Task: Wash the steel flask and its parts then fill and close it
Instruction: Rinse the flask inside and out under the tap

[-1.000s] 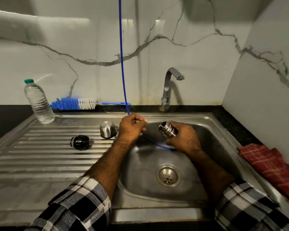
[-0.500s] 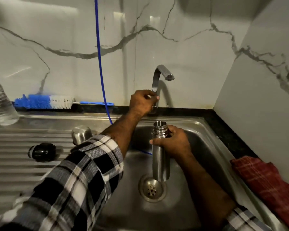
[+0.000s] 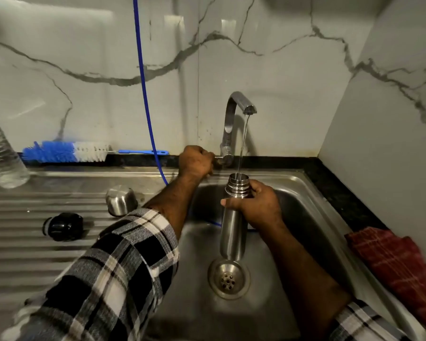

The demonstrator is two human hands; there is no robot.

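Far left I see one plastic water bottle (image 3: 3, 156) lying on the steel bench (image 3: 35, 254), and behind it one blue-and-white bottle brush (image 3: 64, 151) along the wall. On the ribbed drainboard sit two flask parts: one black stopper (image 3: 62, 226) and one steel cup (image 3: 120, 201), well apart. One blue hose (image 3: 143, 89) hangs down the wall. My left hand (image 3: 196, 161) is curled round the lever of the single tap (image 3: 233, 124), whose one thin stream falls into the open mouth of the steel flask (image 3: 234, 222). My right hand (image 3: 257, 203) grips that flask upright over the sink (image 3: 312, 217) drain. One red cloth (image 3: 399, 267) lies far right.
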